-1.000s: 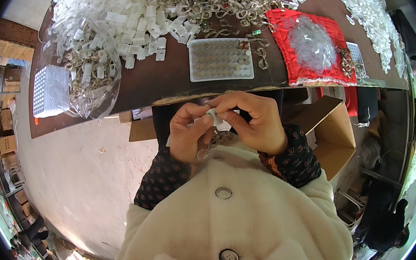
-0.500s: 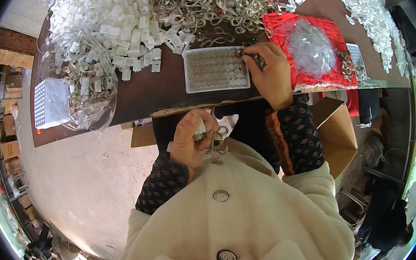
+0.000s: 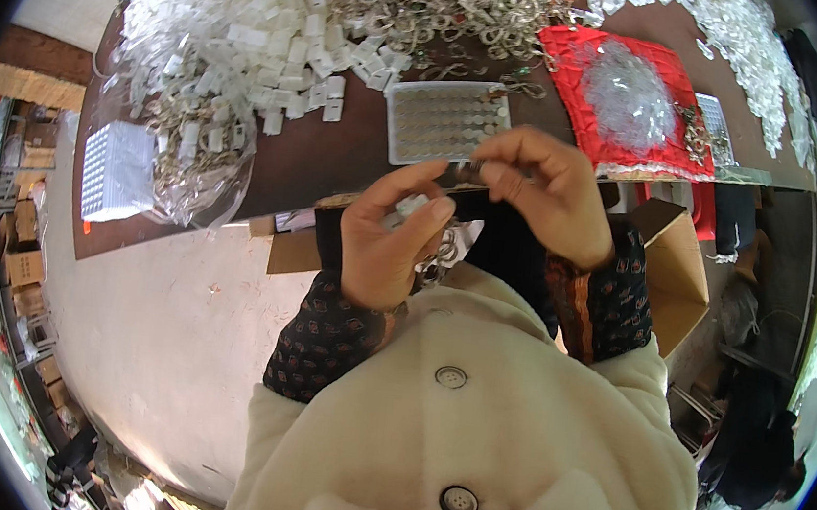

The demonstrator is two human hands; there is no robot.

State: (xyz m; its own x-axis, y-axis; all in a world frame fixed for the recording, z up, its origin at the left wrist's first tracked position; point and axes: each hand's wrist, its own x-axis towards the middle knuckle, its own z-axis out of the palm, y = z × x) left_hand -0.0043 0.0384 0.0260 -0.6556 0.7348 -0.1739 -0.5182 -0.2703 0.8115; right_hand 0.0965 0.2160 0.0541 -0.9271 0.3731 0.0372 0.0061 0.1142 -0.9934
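Note:
My left hand (image 3: pixel 383 238), just in front of the table edge, is closed on a small white plastic case (image 3: pixel 410 208). A loop of clear-coated wire (image 3: pixel 441 258) hangs beside its fingers. To its right, my right hand (image 3: pixel 560 196) has thumb and forefinger pinched together near the left fingertips. Something small and dark shows at that pinch, too blurred to name. Just beyond both hands, a shallow white tray (image 3: pixel 397 128) lies on the table with rows of round, silvery discs (image 3: pixel 446 121) like button cells.
White plastic cases (image 3: pixel 281 41) heap at the back left, coiled wires (image 3: pixel 452 8) at the back middle. A bag of wires (image 3: pixel 195 171) and a white dimpled tray (image 3: pixel 116 173) lie left. A red cloth (image 3: pixel 569 69) bears clear film (image 3: pixel 626 94). A cardboard box (image 3: pixel 677 271) stands below.
My right hand has left the tray and come nearer to my body, beside the left. My left hand has risen toward it, still with the white case. The view has shifted slightly.

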